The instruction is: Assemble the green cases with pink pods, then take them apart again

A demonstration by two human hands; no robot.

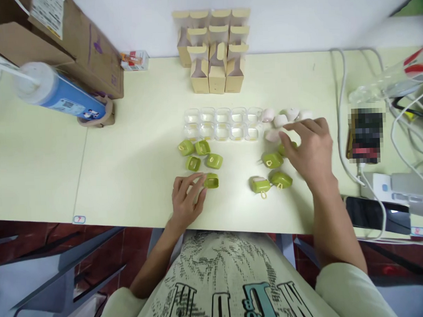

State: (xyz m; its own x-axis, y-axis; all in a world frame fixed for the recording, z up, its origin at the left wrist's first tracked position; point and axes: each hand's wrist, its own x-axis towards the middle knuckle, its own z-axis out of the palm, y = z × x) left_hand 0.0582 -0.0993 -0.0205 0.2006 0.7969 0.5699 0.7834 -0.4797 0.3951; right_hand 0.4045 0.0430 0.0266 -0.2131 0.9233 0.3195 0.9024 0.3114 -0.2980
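Note:
My left hand (188,198) is at the table's front, its fingertips and thumb gripping the left end of a small green plastic case (211,180) with an open hollow. Several similar green cases (193,163) lie just beyond it. My right hand (311,145) hovers at the right, thumb and index finger apart, beside a small pale pinkish-white rounded piece (272,136). More pale pieces (280,121) sit just past its fingers. Below and left of that hand lie several green pieces with small loops (273,160), one partly hidden by the thumb.
Clear plastic cups (222,131) form two rows mid-table. Open small cardboard boxes (208,80) stand at the back wall. A large carton (100,56) and a blue-labelled bottle (74,101) are at left. White cables (341,103), a phone (376,215) and a clear bottle (372,90) occupy the right.

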